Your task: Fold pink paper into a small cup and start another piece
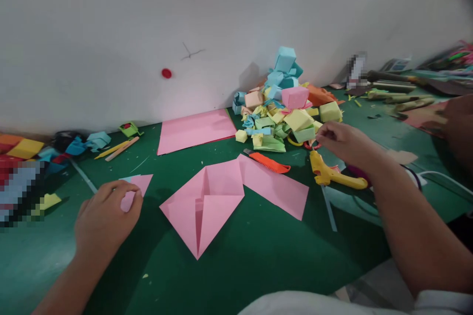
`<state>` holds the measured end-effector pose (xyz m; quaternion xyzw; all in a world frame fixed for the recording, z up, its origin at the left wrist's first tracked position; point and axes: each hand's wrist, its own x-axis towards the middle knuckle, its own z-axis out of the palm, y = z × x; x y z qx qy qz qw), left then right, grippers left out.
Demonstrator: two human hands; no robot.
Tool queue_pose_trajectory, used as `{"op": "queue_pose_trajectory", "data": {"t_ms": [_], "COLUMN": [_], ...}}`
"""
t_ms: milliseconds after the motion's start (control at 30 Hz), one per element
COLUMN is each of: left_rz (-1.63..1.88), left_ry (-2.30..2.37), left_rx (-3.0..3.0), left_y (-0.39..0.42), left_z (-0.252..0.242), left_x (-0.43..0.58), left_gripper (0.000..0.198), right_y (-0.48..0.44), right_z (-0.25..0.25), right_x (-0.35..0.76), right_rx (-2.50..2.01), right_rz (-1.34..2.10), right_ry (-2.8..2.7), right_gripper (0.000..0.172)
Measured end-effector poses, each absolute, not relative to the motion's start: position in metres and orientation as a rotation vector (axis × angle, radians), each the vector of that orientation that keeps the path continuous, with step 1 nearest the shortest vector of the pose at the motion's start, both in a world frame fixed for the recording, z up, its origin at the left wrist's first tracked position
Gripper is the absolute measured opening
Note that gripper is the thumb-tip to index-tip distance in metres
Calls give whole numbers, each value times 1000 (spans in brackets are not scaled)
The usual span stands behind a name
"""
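Note:
My left hand (107,216) is closed, with its fingers curled round a small pink paper piece (146,184) that shows between thumb and forefinger. A light blue edge peeks out behind that piece. In front of me lies a folded pink sheet (221,211), its flaps partly raised. A pink paper strip (275,187) touches its right side. My right hand (340,145) has its fingers curled together beside a red ring handle (309,145); what they pinch, if anything, is hidden. Just below it rests a yellow glue gun (332,172). An orange box cutter (269,161) lies left of the gun.
A heap of folded paper pieces (295,118) stands against the white wall (111,49), beside a stack of pink sheets (195,130). Pencils (114,149) and coloured paper lie at left. Another person's hand (458,118) is at the far right, near rolled paper (410,101).

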<state>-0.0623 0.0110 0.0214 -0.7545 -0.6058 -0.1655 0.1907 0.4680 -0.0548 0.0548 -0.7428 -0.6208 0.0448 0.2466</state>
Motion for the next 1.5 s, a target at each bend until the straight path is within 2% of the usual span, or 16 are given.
{"op": "queue_pose_trajectory", "data": {"t_ms": [67,300,500,733,967,1500], "left_rz": [-451,-457,-477,-437,-458,-520], "left_ry": [-1696,-1661,-1637,-1684,-1591,-1493], "left_rx": [-2128,-2174,-2213,-2242,-2290,-2377], "left_y": [12,16,17,20,23,25], "left_z": [20,15,14,14,10,7], "left_x": [-63,-67,-65,-67,-68,-71], "left_gripper": [20,22,33,37,32,30], "right_y": [-50,-44,-43,-40,-41,-39], "right_z": [49,34,27,18,11,3], "right_x": [475,492,497,503,513,523], "right_rx": [-2113,-2309,-2355,-2241,-2234,-2207], "right_rz": [64,-77,-118,-98,-164,-94], "right_ry": [-1637,-1594,-1584,-1620,-1584,-1763], "right_gripper": [10,24,33,22,31,27]}}
